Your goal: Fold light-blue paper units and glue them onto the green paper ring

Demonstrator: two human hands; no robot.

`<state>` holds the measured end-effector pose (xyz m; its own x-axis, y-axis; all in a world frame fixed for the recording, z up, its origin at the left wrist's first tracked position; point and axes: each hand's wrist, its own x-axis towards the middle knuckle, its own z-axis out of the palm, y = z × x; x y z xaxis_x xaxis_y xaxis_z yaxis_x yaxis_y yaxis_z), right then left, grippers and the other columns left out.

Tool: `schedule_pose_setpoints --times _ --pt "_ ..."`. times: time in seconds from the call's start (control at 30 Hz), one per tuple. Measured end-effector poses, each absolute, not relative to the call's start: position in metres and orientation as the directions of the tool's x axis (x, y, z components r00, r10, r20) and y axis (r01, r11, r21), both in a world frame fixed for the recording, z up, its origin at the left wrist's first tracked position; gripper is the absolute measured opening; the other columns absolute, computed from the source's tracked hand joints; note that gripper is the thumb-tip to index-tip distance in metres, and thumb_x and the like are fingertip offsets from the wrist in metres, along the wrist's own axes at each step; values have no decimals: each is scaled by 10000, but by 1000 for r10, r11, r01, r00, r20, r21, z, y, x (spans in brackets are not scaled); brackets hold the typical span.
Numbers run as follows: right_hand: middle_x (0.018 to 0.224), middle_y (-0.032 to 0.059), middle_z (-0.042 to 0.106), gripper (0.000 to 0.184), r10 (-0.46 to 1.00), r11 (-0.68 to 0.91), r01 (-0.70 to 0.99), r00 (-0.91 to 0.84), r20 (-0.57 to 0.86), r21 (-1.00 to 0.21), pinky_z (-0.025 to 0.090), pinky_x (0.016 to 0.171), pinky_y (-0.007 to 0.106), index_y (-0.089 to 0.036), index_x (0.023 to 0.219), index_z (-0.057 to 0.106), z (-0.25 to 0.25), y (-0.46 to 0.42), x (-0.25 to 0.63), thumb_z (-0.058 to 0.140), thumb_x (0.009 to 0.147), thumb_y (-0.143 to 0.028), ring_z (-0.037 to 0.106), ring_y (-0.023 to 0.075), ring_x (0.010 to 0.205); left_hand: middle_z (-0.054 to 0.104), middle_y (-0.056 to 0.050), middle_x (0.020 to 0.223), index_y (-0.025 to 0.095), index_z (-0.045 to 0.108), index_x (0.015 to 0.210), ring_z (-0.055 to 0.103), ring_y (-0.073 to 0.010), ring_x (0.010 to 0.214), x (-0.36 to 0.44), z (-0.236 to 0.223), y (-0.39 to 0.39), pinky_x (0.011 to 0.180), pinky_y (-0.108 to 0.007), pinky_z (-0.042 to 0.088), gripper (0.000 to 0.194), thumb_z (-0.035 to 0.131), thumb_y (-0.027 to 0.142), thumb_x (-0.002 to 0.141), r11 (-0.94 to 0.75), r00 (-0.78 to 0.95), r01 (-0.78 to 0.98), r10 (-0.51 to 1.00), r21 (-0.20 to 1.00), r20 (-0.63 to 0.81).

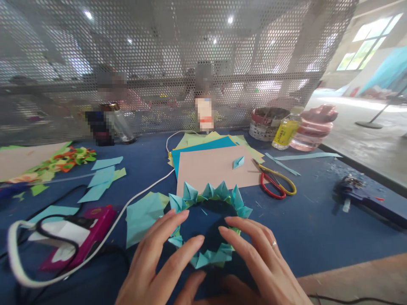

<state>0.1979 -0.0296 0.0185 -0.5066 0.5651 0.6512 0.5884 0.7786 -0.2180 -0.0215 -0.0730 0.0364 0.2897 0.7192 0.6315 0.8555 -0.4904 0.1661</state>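
Note:
A ring of folded teal paper points [222, 191] with some green paper beneath lies on the blue tabletop. My left hand [159, 254] is over its left side, fingers spread and fingertips inside the ring. Over the right side is my right hand [257, 250], with a ring on one finger; its fingers are also apart. Both hands appear to touch the paper ring without gripping it. Their thumbs are low and partly shadowed near the front edge. A single folded teal piece [238, 162] rests on a pale pink sheet [206, 165] beyond the ring.
Scissors [276, 182] with red and yellow handles lie to the right, a dark blue glue gun [365, 195] farther right. Bottles [286, 129] and a woven basket [269, 125] stand behind. A magenta box [95, 222], cables and teal paper strips [101, 180] are left. Perforated mesh [178, 55] rises behind.

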Motion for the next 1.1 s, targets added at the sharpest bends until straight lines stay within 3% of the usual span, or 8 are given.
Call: schedule_pose_setpoints --times 0.23,0.4,0.6,0.73,0.83,0.93,1.1 --pt "1206 93 594 459 675 692 623 -381 632 -364 527 905 309 -210 1334 498 10 -43 203 575 884 -158 583 206 1096 469 -119 1416 194 614 1184 369 -280 1409 -8 33 -72 1165 -484 295 321 630 68 889 -424 217 898 656 115 723" --pt "1084 73 644 392 666 701 601 -358 655 -384 546 837 275 -212 1292 520 13 -45 206 531 912 -115 632 173 985 552 -160 1355 179 675 1142 406 -312 1391 10 24 -74 1173 -597 233 274 709 222 874 -366 171 929 565 60 807" --pt "835 9 669 230 614 736 575 -343 711 -357 529 746 273 -205 1138 575 15 -46 223 583 918 -138 653 147 782 598 -165 1323 159 634 1216 463 -323 1355 24 20 -77 1173 -601 231 352 697 229 877 -339 126 937 556 85 822" --pt "757 -15 646 189 641 704 616 -336 690 -354 515 744 302 -226 1073 596 17 -47 232 636 898 -167 643 150 713 534 -184 1380 150 584 1280 358 -317 1425 25 21 -76 1186 -606 166 405 679 186 888 -359 177 931 599 64 781" --pt "752 -22 639 137 639 708 609 -340 690 -357 505 733 292 -232 1005 610 20 -46 235 640 896 -154 631 137 706 501 -174 1417 188 621 1242 287 -292 1468 23 20 -75 1193 -593 137 335 645 157 909 -375 208 925 622 54 755" --pt "749 -29 636 119 623 729 594 -368 690 -340 492 753 284 -227 955 616 23 -43 236 623 900 -122 626 123 720 520 -135 1417 247 676 1159 328 -267 1455 17 20 -75 1195 -575 167 268 626 143 917 -410 244 912 588 24 771" --pt "783 -20 651 149 640 739 572 -431 636 -357 484 779 289 -221 1008 610 23 -41 236 579 917 -107 631 127 756 546 -154 1401 223 689 1116 361 -290 1435 -1 22 -68 1181 -628 173 222 628 137 920 -422 280 906 594 -4 754"
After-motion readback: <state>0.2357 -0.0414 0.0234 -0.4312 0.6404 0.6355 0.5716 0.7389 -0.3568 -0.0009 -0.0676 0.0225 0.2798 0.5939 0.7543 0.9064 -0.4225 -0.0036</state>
